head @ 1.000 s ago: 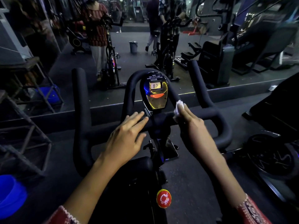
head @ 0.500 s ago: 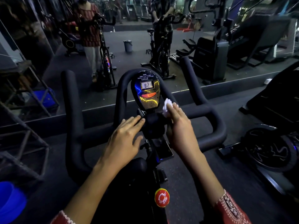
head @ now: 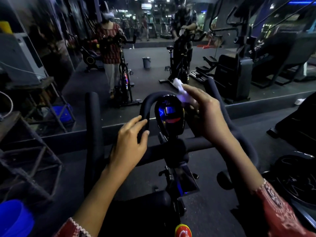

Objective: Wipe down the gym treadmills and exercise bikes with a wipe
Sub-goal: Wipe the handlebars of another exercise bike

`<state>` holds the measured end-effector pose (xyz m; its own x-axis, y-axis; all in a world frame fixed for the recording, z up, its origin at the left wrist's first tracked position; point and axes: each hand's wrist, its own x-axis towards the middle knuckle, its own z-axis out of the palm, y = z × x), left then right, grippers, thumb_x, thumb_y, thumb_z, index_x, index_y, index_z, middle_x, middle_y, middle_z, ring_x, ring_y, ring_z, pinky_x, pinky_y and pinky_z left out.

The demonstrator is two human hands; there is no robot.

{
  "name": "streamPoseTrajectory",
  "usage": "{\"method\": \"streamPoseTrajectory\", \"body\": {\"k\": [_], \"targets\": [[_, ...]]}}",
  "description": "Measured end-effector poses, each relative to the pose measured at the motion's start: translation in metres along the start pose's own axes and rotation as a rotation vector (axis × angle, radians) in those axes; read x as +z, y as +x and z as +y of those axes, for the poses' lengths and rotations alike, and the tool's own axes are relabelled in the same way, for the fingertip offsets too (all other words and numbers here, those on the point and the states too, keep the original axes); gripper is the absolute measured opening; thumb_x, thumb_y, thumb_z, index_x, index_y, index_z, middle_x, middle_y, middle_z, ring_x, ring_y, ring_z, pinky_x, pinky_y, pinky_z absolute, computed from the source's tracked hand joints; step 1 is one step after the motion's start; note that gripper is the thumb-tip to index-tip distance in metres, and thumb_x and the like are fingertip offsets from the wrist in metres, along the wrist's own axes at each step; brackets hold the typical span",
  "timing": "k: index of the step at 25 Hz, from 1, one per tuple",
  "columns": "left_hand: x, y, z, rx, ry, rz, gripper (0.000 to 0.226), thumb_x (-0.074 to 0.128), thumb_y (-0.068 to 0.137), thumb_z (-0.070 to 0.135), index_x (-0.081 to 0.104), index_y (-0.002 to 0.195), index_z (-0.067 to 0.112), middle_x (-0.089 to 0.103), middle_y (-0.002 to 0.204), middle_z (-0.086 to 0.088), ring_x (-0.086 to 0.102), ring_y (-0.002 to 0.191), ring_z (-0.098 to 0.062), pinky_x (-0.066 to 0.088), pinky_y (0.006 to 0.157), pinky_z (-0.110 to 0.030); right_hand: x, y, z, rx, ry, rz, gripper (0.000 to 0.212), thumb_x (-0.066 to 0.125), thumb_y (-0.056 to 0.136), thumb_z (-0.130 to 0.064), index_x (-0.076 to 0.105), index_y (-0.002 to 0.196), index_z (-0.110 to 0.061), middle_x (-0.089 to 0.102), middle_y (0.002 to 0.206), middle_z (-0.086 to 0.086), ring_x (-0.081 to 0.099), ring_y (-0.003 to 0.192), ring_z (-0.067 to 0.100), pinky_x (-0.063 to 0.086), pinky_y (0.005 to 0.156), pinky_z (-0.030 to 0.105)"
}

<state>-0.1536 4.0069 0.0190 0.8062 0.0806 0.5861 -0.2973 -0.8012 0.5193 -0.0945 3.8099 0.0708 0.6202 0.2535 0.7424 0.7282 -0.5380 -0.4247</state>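
A black exercise bike fills the head view, with its handlebar spreading left and right. Its lit console stands at the centre inside a curved loop bar. My right hand holds a crumpled white wipe at the console's upper right edge. My left hand rests on the left side of the loop bar, fingers curled loosely around it. A red and yellow knob sits low on the frame.
A wall mirror ahead reflects bikes, a stepper, a small bin and people. A metal rack stands at left above a blue tub. Another bike's flywheel lies at right.
My right hand rose with the wipe from the handlebar stem to the console's top right. My left hand shifted forward from the crossbar to the loop bar. The view tilted up.
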Motion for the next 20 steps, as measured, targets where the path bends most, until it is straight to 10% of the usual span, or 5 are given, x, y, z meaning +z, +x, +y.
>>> {"method": "streamPoseTrajectory", "body": {"k": [4,9,13,17,20], "targets": [[0.002,0.044,-0.006,-0.032,-0.026,0.058,0.033,0.064,0.086,-0.001,0.062,0.118,-0.006,0.062,0.121,-0.019,0.059,0.115,-0.031,0.031,0.096,-0.013,0.024,0.078,0.017,-0.128,-0.034,-0.33,0.049,0.056,0.087,0.004,0.049,0.135,0.001,0.053,0.134,0.019,0.051,0.121,0.021,0.031,0.097,0.006],[0.013,0.091,-0.009,-0.125,-0.076,-0.011,0.034,0.057,0.092,0.007,0.059,0.125,-0.002,0.059,0.127,-0.017,0.054,0.121,-0.027,0.031,0.095,-0.015,0.04,0.128,0.031,0.158,-0.001,-0.965,0.04,0.042,0.102,-0.031,0.064,0.116,-0.001,0.066,0.108,-0.003,0.054,0.09,-0.004,0.045,0.081,0.018],[0.022,0.102,-0.006,-0.172,-0.122,-0.008,0.022,0.059,0.092,0.014,0.07,0.109,0.004,0.071,0.101,-0.018,0.064,0.094,-0.032,0.044,0.078,-0.034,0.055,0.133,0.056,-0.126,-0.01,-0.885,0.027,0.065,0.091,-0.024,0.069,0.115,-0.011,0.071,0.091,0.003,0.043,0.082,-0.006,0.048,0.08,0.025],[0.033,0.116,-0.002,-0.081,-0.15,-0.021,0.021,0.064,0.089,0.011,0.071,0.107,0.003,0.07,0.106,-0.015,0.063,0.1,-0.028,0.041,0.081,-0.027,0.04,0.122,0.064,-0.108,-0.002,-0.734,0.02,0.071,0.087,-0.016,0.073,0.101,-0.002,0.058,0.06,-0.011,0.034,0.07,-0.019,0.037,0.065,0.004],[0.04,0.128,-0.004,0.028,-0.123,-0.098,0.029,0.068,0.085,0.009,0.068,0.114,0.003,0.069,0.112,-0.014,0.063,0.105,-0.026,0.038,0.085,-0.019,0.025,0.112,0.072,0.0,-0.207,-0.695,0.031,0.068,0.088,-0.027,0.071,0.112,-0.007,0.06,0.064,0.003,0.032,0.081,-0.006,0.039,0.06,0.017]]}}
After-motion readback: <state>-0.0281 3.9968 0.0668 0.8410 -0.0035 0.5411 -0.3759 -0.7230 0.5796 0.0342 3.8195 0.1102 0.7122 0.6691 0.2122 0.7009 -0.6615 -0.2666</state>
